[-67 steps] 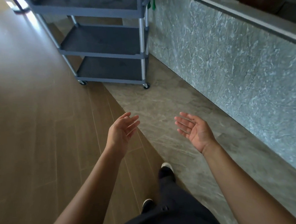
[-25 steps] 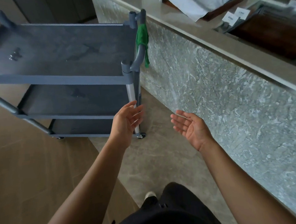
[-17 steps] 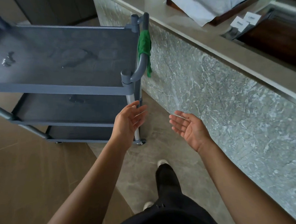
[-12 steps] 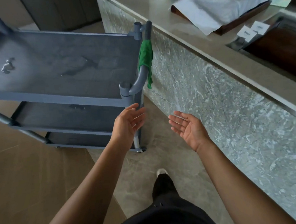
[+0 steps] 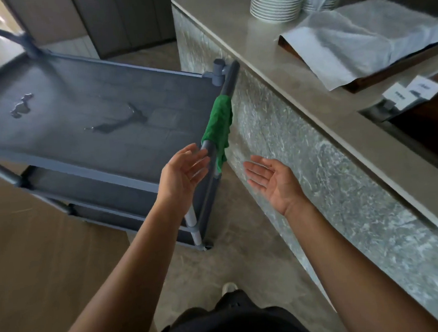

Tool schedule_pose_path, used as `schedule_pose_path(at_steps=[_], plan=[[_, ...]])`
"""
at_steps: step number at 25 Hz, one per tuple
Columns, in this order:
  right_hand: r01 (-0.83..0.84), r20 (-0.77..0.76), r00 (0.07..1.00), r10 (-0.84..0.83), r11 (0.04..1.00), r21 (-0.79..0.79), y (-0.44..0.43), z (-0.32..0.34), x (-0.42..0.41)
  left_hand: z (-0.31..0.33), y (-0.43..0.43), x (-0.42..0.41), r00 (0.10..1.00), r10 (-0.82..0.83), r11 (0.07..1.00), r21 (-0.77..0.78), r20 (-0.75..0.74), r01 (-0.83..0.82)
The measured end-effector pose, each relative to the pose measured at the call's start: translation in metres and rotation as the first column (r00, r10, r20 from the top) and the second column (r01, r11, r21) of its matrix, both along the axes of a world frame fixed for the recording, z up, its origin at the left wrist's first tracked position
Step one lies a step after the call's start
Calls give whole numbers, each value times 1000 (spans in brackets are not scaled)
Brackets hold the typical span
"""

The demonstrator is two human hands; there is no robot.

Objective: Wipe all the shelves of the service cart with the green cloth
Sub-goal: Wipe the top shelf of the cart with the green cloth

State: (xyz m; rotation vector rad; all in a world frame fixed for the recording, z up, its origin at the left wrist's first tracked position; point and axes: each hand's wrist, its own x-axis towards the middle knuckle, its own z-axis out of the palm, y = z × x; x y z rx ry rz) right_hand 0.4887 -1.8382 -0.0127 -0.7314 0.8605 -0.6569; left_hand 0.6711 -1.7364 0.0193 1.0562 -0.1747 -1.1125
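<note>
A grey three-shelf service cart [image 5: 108, 152] stands just ahead on the left, its top shelf wet with small puddles [image 5: 121, 120]. The green cloth [image 5: 218, 129] hangs draped over the cart's handle bar [image 5: 228, 78] on the side nearest the counter. My left hand [image 5: 182, 176] is open, palm turned right, fingertips just left of the handle below the cloth. My right hand [image 5: 273, 180] is open, palm up, a little to the right of the cloth. Neither hand holds anything. The two lower shelves are mostly hidden under the top one.
A long stone-faced counter [image 5: 317, 174] runs along the right, close to the cart's handle. On it are stacks of white plates [image 5: 276, 1], a wooden tray under a white cloth [image 5: 359, 39] and small cards. Wood floor lies left, grey tile underfoot.
I have walked up to the cart, which is now much nearer. Both open hands have come up close to the handle and the green cloth.
</note>
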Motion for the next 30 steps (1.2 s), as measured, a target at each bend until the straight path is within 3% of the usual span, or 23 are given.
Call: schedule_pose_path(at_steps=[7, 10, 13, 16, 19, 22, 26, 30], plan=[[-83, 17, 996, 83, 996, 12, -38, 4, 31, 4, -42, 23, 983, 124, 992, 0, 135, -125], [-90, -9, 996, 91, 996, 26, -49, 6, 44, 5, -59, 28, 910, 126, 977, 110, 395, -183], [-76, -52, 996, 78, 996, 40, -54, 8, 60, 3, -74, 26, 716, -74, 951, 266, 694, -159], [-62, -56, 996, 64, 997, 36, -58, 12, 74, -4, -82, 17, 421, -277, 927, 355, 864, -118], [-48, -45, 998, 50, 997, 52, -61, 15, 80, -6, -82, 11, 231, -217, 942, 265, 948, -203], [-49, -49, 997, 51, 998, 49, -61, 18, 81, -3, -82, 7, 181, -151, 952, 192, 972, -240], [-55, -40, 998, 56, 998, 31, -62, 21, 78, 1, -83, 4, 148, -171, 937, 207, 974, -282], [-30, -92, 995, 27, 999, -28, -62, 23, 77, 7, -84, 16, 214, -159, 933, 218, 964, -287]])
